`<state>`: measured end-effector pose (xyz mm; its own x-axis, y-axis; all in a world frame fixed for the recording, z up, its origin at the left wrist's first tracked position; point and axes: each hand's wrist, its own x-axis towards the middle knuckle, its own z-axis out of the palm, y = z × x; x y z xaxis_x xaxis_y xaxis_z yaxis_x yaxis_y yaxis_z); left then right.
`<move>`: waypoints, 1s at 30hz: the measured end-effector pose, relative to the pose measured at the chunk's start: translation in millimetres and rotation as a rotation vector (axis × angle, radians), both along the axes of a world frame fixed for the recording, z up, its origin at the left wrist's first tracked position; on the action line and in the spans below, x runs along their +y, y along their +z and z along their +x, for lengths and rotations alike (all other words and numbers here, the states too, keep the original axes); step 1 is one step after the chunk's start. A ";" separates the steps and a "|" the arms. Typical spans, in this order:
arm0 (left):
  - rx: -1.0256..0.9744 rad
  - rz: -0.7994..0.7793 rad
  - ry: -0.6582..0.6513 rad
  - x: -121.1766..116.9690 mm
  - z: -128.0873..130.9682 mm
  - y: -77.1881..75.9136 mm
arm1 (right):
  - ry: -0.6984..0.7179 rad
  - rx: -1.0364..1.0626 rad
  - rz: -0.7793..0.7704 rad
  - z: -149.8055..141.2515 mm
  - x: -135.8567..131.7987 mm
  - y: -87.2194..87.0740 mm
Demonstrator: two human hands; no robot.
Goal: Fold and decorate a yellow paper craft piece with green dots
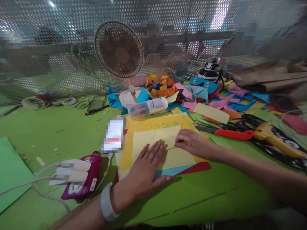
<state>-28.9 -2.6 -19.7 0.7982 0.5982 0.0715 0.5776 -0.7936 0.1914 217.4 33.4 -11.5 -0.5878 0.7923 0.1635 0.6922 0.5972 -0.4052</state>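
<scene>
A pale yellow sheet of paper (141, 140) lies on top of a stack of coloured sheets. My left hand (150, 163) rests flat on it, fingers stretched out, with the thumb reaching past its lower edge. A smaller pale yellow piece of paper (170, 140) appears to lie on the sheet between my hands. At its right side my right hand (190, 142) has its fingers curled and pressed together on the paper; the fingertips are partly hidden. Beneath are a golden yellow sheet (126, 153), a blue one (165, 172) and a red one (196, 168).
Left of the stack lie a phone (114, 135) on a cable and a purple power bank (83, 179). Behind stand a clear bottle (147, 108), a fan (120, 49) and heaped folded paper (163, 86). At right are a red-handled cutter (233, 134) and a yellow glue gun (275, 137).
</scene>
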 end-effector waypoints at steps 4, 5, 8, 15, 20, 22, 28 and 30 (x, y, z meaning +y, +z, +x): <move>0.032 0.018 0.005 -0.2 1.0 -2.8 | -0.037 -0.019 -0.035 0.7 0.0 3.6; 0.040 0.022 0.010 -0.2 1.2 -3.0 | -0.048 -0.029 -0.046 1.6 0.1 4.6; 0.065 0.021 0.022 -0.4 1.5 -2.8 | -0.078 -0.062 -0.086 6.1 0.8 7.8; 0.087 0.020 0.020 0.3 0.8 -2.2 | -0.144 -0.119 -0.160 21.9 5.8 12.7; 0.087 0.046 0.010 0.0 1.0 -1.6 | -0.240 -0.141 0.020 20.0 -2.1 17.5; 0.089 0.054 0.011 -0.1 0.9 -2.3 | -0.224 -0.113 0.200 10.1 -12.9 16.8; 0.081 0.054 0.021 0.0 1.0 -7.0 | 0.283 -0.173 0.142 -21.2 -40.1 -1.6; 0.087 0.043 0.026 -0.2 1.3 -6.9 | 0.256 -0.166 0.084 -23.5 -41.6 -8.3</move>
